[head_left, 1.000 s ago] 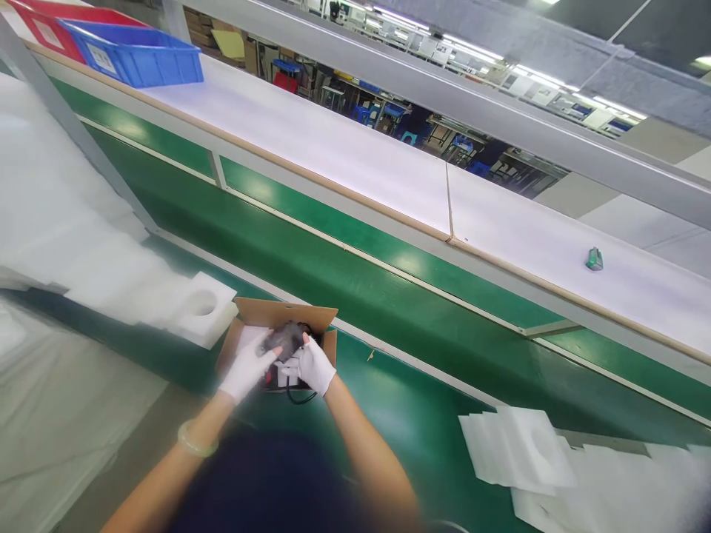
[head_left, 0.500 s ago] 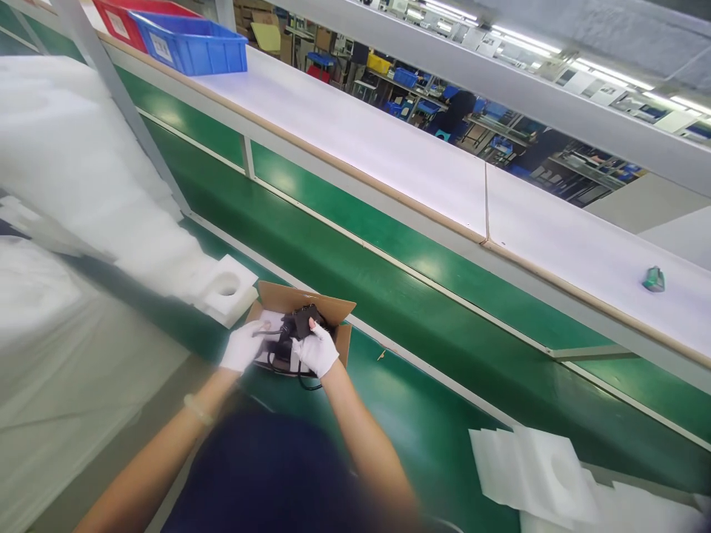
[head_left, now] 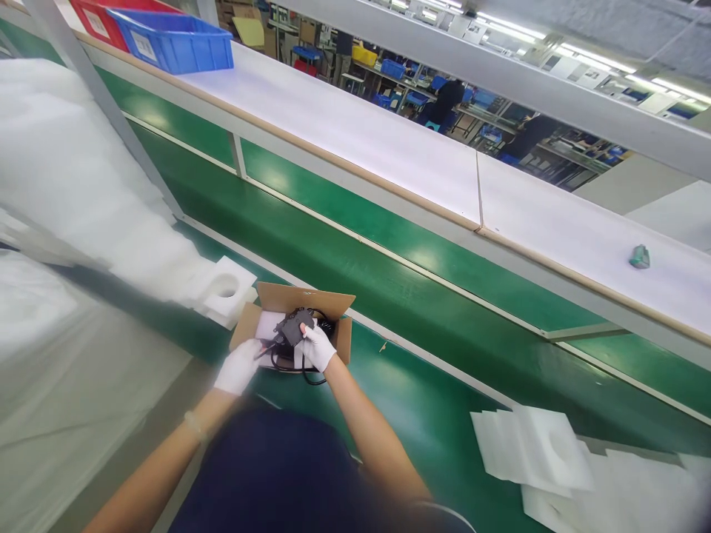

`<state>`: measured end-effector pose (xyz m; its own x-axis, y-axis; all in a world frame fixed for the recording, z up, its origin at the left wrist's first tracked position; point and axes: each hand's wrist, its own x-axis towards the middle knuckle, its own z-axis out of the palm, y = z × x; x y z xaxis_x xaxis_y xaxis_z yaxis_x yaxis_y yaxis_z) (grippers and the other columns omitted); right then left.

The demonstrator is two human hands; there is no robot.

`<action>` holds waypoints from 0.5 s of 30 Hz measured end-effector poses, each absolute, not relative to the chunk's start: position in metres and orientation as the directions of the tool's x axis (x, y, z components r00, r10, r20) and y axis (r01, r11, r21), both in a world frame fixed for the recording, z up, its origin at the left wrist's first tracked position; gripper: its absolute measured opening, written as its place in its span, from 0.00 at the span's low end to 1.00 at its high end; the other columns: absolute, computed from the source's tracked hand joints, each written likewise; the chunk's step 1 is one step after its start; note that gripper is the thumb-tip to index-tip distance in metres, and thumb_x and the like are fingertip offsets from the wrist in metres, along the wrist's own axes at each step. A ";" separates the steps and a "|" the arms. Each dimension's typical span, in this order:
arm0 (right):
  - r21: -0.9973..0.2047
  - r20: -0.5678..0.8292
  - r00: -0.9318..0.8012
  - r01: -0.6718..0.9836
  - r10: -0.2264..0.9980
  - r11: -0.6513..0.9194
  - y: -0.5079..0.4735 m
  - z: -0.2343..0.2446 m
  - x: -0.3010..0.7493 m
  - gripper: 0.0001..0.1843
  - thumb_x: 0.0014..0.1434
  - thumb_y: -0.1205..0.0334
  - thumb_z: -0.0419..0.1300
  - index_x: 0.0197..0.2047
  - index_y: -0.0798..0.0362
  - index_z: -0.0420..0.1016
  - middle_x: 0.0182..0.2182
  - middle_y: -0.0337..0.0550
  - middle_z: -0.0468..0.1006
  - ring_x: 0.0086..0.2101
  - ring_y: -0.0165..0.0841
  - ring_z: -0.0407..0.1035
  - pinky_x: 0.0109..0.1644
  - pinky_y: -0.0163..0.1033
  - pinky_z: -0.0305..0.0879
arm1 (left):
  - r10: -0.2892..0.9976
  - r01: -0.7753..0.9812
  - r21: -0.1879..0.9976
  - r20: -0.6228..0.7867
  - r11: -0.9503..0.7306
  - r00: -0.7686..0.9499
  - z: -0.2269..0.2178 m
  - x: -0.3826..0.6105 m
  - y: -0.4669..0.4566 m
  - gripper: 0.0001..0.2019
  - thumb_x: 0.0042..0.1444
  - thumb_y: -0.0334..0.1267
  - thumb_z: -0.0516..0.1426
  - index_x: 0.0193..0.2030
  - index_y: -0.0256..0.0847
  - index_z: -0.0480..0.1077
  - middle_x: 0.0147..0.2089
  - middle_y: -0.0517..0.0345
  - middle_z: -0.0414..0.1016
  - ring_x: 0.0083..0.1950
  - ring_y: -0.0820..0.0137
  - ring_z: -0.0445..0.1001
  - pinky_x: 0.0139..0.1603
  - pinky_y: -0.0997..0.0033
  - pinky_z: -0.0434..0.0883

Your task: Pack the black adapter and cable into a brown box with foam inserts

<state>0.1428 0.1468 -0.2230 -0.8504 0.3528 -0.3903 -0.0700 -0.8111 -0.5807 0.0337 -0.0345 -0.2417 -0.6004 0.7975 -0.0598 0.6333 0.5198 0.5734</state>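
Observation:
An open cardboard box [head_left: 305,297] stands on the green surface in front of me, its back flap raised. Over it, my right hand [head_left: 318,348], in a white glove, grips a black boxy device [head_left: 295,328] with the thumb on top. My left hand [head_left: 240,366], also gloved, pinches a black cable [head_left: 267,349] that runs to the device. More black cable loops over the box's front edge. Inside the box, a white foam pad [head_left: 268,324] shows at the left. The device's exact kind cannot be made out.
White foam pieces [head_left: 225,287] are piled to the left, and more foam sheets [head_left: 549,451] lie at lower right. Beyond a green channel runs a white shelf [head_left: 355,126] with blue [head_left: 172,44] and red bins and a small green object [head_left: 640,257].
The black device has turned and shifted slightly left in my right hand, showing more of its flat face. My left hand has moved slightly down along the cable. The view has shifted a little.

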 end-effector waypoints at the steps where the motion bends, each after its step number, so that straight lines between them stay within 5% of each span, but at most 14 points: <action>1: -0.613 -0.393 -0.847 -0.049 0.358 -0.788 0.147 -0.225 0.144 0.28 0.41 0.53 0.72 0.43 0.54 0.68 0.37 0.45 0.77 0.38 0.36 0.72 0.40 0.40 0.72 | 0.816 0.689 0.470 -0.131 0.551 -0.564 -0.240 0.038 -0.037 0.14 0.59 0.35 0.47 0.43 0.37 0.72 0.47 0.45 0.72 0.48 0.60 0.70 0.51 0.63 0.67; 4: -0.705 -0.384 -0.852 0.022 0.356 -0.709 0.151 -0.223 0.145 0.31 0.39 0.51 0.72 0.44 0.54 0.67 0.39 0.44 0.76 0.37 0.34 0.72 0.40 0.38 0.71 | 0.766 0.733 0.245 -0.329 0.635 -0.553 -0.231 0.042 -0.026 0.15 0.60 0.35 0.46 0.40 0.33 0.73 0.43 0.39 0.72 0.45 0.56 0.70 0.46 0.58 0.68; 9: -0.835 -0.504 -0.841 0.415 0.199 -0.361 0.154 -0.204 0.140 0.26 0.44 0.53 0.70 0.44 0.57 0.69 0.33 0.42 0.76 0.31 0.29 0.70 0.38 0.35 0.69 | 0.721 0.705 0.232 -0.433 0.670 -0.542 -0.209 0.024 -0.007 0.16 0.53 0.38 0.53 0.41 0.27 0.73 0.39 0.32 0.72 0.41 0.49 0.73 0.40 0.54 0.69; 13: -0.842 -0.529 -0.815 0.539 0.237 -0.024 0.140 -0.188 0.123 0.19 0.60 0.50 0.58 0.45 0.59 0.70 0.33 0.42 0.75 0.31 0.29 0.70 0.38 0.36 0.70 | 0.815 0.671 0.501 -0.502 0.547 -0.289 -0.184 0.015 -0.029 0.19 0.49 0.45 0.57 0.49 0.43 0.71 0.46 0.49 0.74 0.44 0.58 0.74 0.42 0.65 0.70; 15: -0.819 -0.525 -0.803 0.566 0.281 0.090 0.135 -0.184 0.112 0.18 0.63 0.50 0.56 0.44 0.59 0.70 0.34 0.43 0.75 0.32 0.29 0.70 0.38 0.38 0.70 | 0.783 0.507 0.599 -0.516 0.620 -0.347 -0.177 0.017 -0.035 0.26 0.52 0.53 0.55 0.55 0.43 0.66 0.49 0.50 0.73 0.46 0.58 0.74 0.44 0.66 0.70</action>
